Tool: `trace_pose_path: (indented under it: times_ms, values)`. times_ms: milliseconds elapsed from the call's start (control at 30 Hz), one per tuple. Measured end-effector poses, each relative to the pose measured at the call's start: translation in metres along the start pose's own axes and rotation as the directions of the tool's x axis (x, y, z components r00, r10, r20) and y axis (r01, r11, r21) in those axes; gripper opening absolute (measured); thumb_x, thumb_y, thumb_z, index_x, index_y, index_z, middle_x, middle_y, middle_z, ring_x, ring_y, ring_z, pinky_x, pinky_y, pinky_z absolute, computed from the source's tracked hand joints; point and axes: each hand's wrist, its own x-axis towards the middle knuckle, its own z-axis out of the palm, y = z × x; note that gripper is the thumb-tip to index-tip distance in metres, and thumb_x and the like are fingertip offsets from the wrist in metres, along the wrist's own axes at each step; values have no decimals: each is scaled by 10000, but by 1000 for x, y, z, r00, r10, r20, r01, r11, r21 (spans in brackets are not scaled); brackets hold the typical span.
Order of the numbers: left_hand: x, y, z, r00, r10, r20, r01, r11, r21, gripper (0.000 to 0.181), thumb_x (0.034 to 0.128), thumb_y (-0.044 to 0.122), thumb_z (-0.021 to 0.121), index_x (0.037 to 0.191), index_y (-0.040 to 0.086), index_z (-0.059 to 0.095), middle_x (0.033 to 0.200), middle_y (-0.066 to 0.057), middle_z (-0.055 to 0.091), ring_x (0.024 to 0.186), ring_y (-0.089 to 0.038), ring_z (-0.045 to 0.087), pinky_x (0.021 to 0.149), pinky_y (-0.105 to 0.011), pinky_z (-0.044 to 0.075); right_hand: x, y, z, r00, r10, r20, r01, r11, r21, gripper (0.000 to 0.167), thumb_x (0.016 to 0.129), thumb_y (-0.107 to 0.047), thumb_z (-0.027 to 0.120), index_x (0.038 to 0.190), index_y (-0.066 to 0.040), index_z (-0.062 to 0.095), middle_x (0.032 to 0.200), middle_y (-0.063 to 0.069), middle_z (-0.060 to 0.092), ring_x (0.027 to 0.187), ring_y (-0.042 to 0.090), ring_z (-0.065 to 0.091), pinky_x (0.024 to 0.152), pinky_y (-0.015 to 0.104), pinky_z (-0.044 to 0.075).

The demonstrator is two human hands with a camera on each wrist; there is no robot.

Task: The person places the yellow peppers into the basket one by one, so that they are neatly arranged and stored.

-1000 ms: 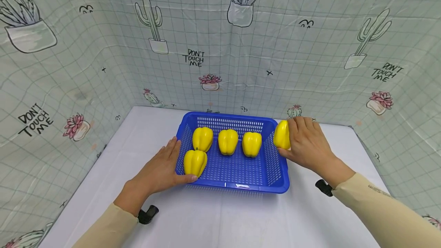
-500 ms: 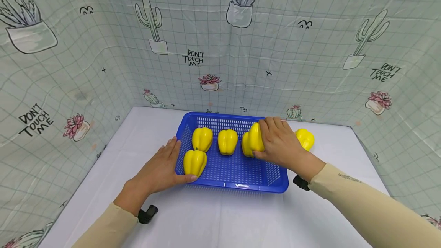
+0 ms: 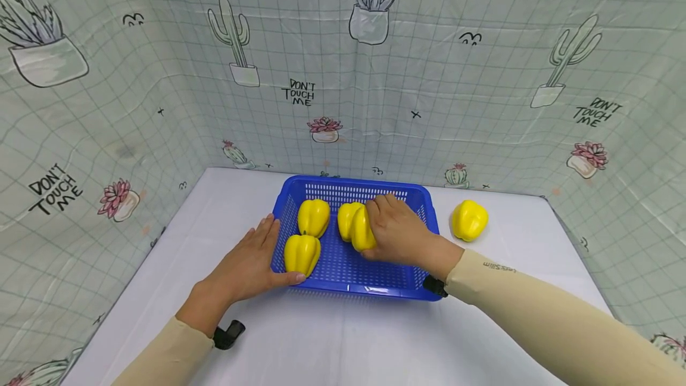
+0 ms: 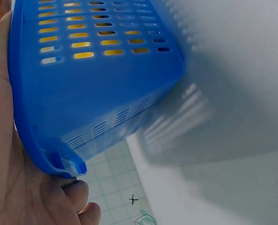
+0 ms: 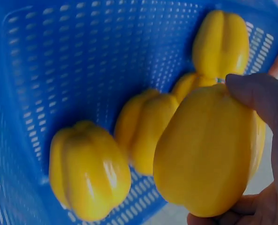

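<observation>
In the head view, my right hand [image 3: 399,231] grips a yellow bell pepper [image 3: 362,231] over the middle of the blue plastic basket [image 3: 370,290]. In the right wrist view, thumb and fingers hold this bell pepper [image 5: 207,152] from either side. Just left of it in the head view is another bell pepper [image 3: 347,220]. A bell pepper [image 5: 90,171] at the basket's back right shows in the right wrist view; my right hand hides it from the head camera. My left hand [image 3: 246,262] rests against the basket's left side, fingers extended, thumb at the front rim.
Inside the basket's left end lie a back bell pepper [image 3: 314,218] and a front bell pepper [image 3: 302,254]. One more bell pepper [image 3: 469,220] sits on the white table [image 3: 332,338], right of the basket. A patterned cloth [image 3: 343,76] hangs behind and along the sides.
My right hand has carried the held bell pepper leftward, from the basket's right edge to above its middle. A bell pepper on the table has come into view. My left hand stays put.
</observation>
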Motion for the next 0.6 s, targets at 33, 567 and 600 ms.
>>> trace_pose_path:
  times_ms: [33,567,600]
  values:
    - [0,0,0,1000,-2,1,2,1000,-1,1289,835,809,676,1648,-70,196,1745,-261,135,1618,-425,188,1318,-561,173,1,-3,1,1000,-3,20,3,1000,8,756,784,-585,857,1175,3,586,964,90,572,901,262,510,868,387,526]
    - [0,0,0,1000,-15,11,15,1000,-11,1307,828,838,652,1653,-62,186,1748,-259,122,1619,-426,185,1314,-569,184,15,-24,12,963,-52,266,59,998,-18,762,840,-688,725,1260,-67,589,1108,76,610,1005,248,497,911,402,494]
    - [0,0,0,1000,-15,11,15,1000,-13,1303,830,832,657,1653,-62,185,1748,-259,121,1618,-426,185,1313,-570,184,16,-25,13,960,-53,276,61,998,-20,764,841,-692,722,1260,-67,591,1128,82,621,1020,250,507,927,410,499]
